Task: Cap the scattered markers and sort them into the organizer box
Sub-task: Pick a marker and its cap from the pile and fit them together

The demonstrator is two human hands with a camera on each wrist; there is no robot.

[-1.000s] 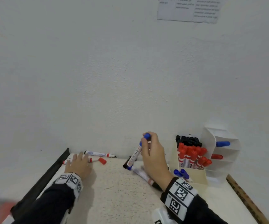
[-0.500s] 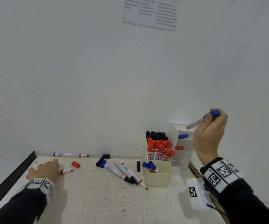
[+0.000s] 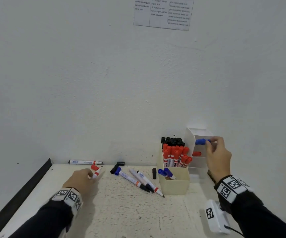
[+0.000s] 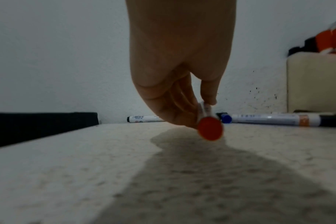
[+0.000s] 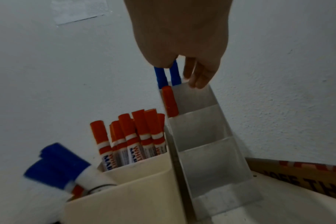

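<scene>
My right hand (image 3: 208,143) pinches a blue-capped marker (image 3: 201,141) at the top slot of the white tiered organizer (image 3: 190,140). In the right wrist view two blue caps (image 5: 160,77) stick out of that slot under my right hand (image 5: 175,66), with a red marker (image 5: 170,101) one slot lower. My left hand (image 3: 90,176) holds an uncapped red marker (image 3: 96,173) just above the table, tip pointing away. Its red rear end (image 4: 209,130) faces the left wrist camera below my left hand (image 4: 201,109). A loose red cap (image 3: 94,167) lies beside it.
A cream box (image 3: 174,186) holds red, black and blue markers. Three markers (image 3: 135,179) lie mid-table, one marker (image 3: 85,162) lies along the wall, and two black caps (image 3: 154,173) are loose. A black strip (image 3: 18,194) edges the left side, cardboard (image 5: 307,178) the right.
My right hand came down from above the organizer and brought the blue marker to the top slot. My left hand lifted the red marker and moved right.
</scene>
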